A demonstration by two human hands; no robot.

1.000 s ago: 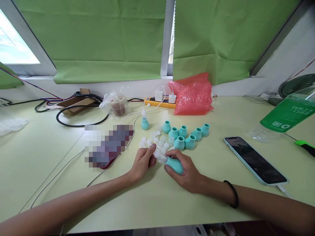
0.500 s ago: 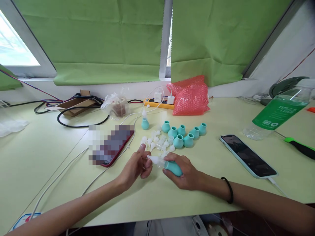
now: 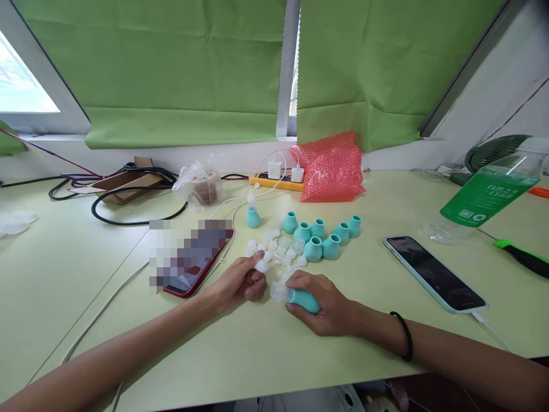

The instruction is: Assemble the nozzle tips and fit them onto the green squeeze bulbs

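My right hand [image 3: 319,303] is closed round a teal rubber bulb [image 3: 303,299] with a clear fitting at its left end, resting low on the table. Just left of it, my left hand [image 3: 241,280] pinches a small white cone-shaped tip [image 3: 261,265], held apart from the bulb. Behind both hands lies a heap of several white tips [image 3: 278,250]. Several more teal bulbs [image 3: 323,233] stand in a cluster beyond it. One assembled bulb with a white tip [image 3: 252,213] stands upright further back.
A red-cased phone [image 3: 189,257] on a white cable lies left of my hands. A light blue phone [image 3: 434,273] lies to the right. A green-labelled bottle [image 3: 486,197], pink bubble wrap [image 3: 332,166], a power strip [image 3: 278,180], black cables and a cardboard box [image 3: 122,184] sit further back.
The white tip that sat on the bulb's end half a second ago is now off it, pinched in my left hand. My right hand has lowered the bulb slightly.
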